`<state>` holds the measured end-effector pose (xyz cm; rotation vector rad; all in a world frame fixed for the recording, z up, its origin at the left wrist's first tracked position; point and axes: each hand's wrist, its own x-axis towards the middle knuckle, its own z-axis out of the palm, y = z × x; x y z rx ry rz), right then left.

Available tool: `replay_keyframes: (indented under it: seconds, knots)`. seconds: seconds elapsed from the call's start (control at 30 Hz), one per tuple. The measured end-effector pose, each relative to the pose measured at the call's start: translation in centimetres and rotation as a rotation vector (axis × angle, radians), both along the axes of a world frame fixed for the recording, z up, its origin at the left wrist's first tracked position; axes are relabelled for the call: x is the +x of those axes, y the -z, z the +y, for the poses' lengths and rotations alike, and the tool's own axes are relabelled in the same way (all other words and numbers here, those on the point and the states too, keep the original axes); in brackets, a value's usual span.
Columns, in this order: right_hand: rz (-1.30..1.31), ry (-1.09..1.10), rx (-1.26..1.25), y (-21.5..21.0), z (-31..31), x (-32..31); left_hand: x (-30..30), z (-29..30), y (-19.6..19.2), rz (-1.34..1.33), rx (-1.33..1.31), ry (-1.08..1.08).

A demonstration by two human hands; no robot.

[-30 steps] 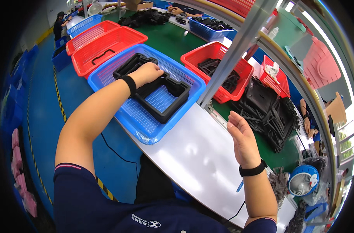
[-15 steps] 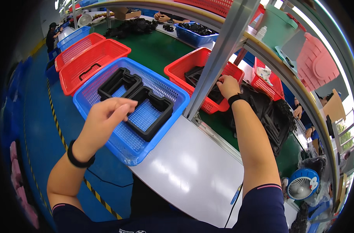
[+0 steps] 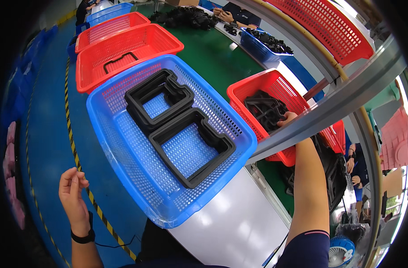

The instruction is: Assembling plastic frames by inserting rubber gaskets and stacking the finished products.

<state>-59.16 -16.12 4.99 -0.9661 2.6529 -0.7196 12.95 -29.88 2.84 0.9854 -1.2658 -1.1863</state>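
My left hand (image 3: 74, 198), with a black wristband, hangs in the air left of the blue basket (image 3: 163, 219). Its fingers are loosely bent and nothing is in them. My right hand (image 3: 288, 119) reaches into a red basket (image 3: 242, 100) behind a metal post. Its fingertips are closed on one of the black frame-shaped parts (image 3: 266, 109) heaped there; the post hides some of the hand. Inside the blue basket, stacked black rectangular frames with a notched side lie in two groups, a farther stack (image 3: 139, 100) and a nearer stack (image 3: 192, 176).
The metal post (image 3: 320, 114) slants between the blue basket and my right arm. Another red basket (image 3: 90, 73) holding one thin black frame stands beyond the blue one. More black parts (image 3: 327, 165) lie right of my forearm. Across the green surface, a person's hands (image 3: 224, 15) are at work.
My view has shifted, bringing the blue basket closer. My left hand has moved from over that basket to its left side. My right hand has gone down onto the black parts.
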Motion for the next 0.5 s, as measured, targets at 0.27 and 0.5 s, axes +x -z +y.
replay_keyframes:
  seconds: [0.27, 0.5]
  knots:
    - [-0.323, -0.105, -0.211, -12.2, -1.0, 4.3, -1.5, -1.3, 3.9, -0.004, 0.097, -0.009]
    - [-0.824, -0.2, -0.57, -13.3, -0.6, 0.1, -1.9, -2.5, 6.8, 0.047, 0.189, -0.009]
